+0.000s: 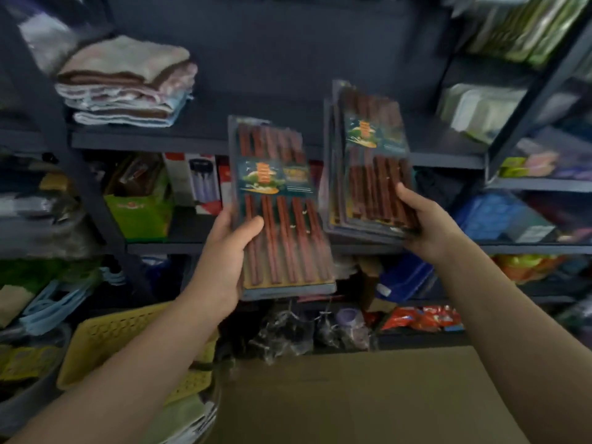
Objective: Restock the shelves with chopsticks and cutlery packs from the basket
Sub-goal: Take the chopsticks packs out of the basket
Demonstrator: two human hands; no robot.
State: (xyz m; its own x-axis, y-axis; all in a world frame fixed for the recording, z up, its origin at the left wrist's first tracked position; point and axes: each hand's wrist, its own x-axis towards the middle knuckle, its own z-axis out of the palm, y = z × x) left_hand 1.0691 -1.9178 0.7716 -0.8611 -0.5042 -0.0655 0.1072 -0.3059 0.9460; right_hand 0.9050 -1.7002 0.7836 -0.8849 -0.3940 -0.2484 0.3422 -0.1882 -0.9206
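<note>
Cardboard box (352,395) sits nearest, below both arms. Left hand (224,261) clamps 1 chopstick pack (282,213), right hand (429,225) clasps a stack (371,161); both stand long axis upright. Shelf (205,123) lies just behind the stack, so the right hand looks nearer.

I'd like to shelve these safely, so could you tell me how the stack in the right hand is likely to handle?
The stack is several glossy packs held at one end by the right hand, so they may slide apart. Each pack looks flat and stiff, probably light.
</note>
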